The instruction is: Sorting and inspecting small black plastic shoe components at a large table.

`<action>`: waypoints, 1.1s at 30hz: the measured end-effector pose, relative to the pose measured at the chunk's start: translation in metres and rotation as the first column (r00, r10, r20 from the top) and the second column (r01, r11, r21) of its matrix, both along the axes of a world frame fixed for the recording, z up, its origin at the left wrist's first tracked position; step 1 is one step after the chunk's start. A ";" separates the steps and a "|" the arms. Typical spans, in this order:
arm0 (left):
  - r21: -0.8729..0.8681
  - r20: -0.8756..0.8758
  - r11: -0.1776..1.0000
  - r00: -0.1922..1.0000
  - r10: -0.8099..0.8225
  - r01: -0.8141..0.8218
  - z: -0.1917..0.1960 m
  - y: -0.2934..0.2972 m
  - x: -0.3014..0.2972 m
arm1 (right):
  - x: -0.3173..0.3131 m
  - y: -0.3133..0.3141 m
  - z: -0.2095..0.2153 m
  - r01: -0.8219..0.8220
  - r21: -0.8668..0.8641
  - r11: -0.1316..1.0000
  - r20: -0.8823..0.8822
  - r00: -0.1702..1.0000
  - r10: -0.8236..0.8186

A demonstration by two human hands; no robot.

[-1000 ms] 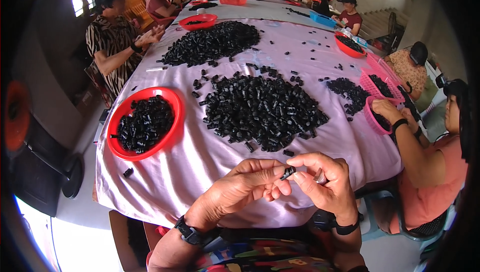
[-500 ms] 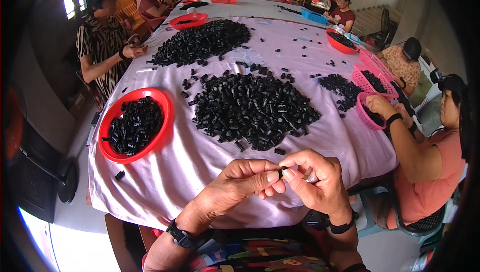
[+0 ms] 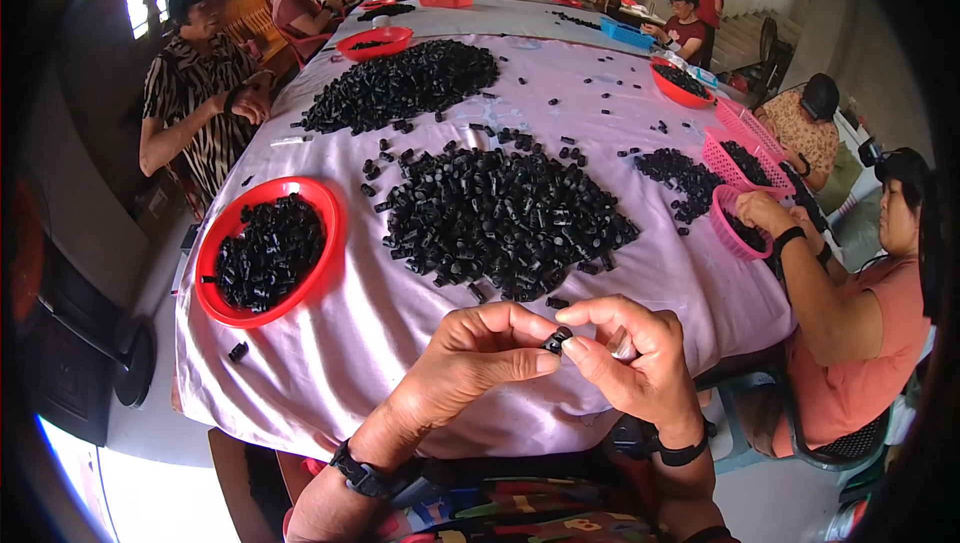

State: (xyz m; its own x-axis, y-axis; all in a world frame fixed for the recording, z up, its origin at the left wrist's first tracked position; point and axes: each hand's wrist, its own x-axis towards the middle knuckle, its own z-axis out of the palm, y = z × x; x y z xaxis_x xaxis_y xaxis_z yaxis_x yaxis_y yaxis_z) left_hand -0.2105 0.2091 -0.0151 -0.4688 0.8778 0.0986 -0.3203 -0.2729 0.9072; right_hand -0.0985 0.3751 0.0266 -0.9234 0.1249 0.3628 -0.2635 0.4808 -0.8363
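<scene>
Both my hands meet over the near edge of the cloth, closed around one small black cylindrical piece (image 3: 557, 340). My left hand (image 3: 465, 361) pinches it between thumb and forefinger. From the other side, my right hand (image 3: 645, 368) grips it with its thumb and fingertips. A pale, flat sliver (image 3: 622, 346) shows among the right fingers; its kind is unclear. Just beyond my hands lies a big heap of similar black pieces (image 3: 505, 218). To the left, a red basin (image 3: 337, 233) holds many more, and one loose piece (image 3: 238, 351) lies in front of it.
A pink cloth (image 3: 330, 363) covers the long table. Farther back is a second black heap (image 3: 405, 83) near another red basin (image 3: 400, 38). On the right, a person (image 3: 850, 313) works at a pink basket (image 3: 727, 213). Several other people sit along both sides.
My fingers have shifted around the black piece, so more of it shows. The person at the left has drawn their hands back toward their body.
</scene>
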 end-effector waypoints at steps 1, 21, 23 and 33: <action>0.000 0.000 1.000 1.000 -0.001 0.001 0.000 0.001 0.000 | -0.001 0.002 -0.003 -0.009 0.068 0.998 -0.036 0.999 0.012; 0.033 0.133 0.992 0.983 -0.127 0.124 0.006 -0.003 -0.001 | -0.007 0.011 -0.015 -0.180 -0.095 0.979 -0.163 0.973 0.163; 0.018 0.150 0.992 0.980 -0.127 0.126 0.008 -0.003 0.000 | -0.006 0.012 -0.013 -0.148 -0.064 0.987 -0.138 0.981 0.138; 0.017 0.098 0.992 0.987 -0.128 0.127 0.002 -0.001 -0.003 | -0.009 0.010 -0.020 -0.098 -0.077 0.992 -0.127 0.988 0.088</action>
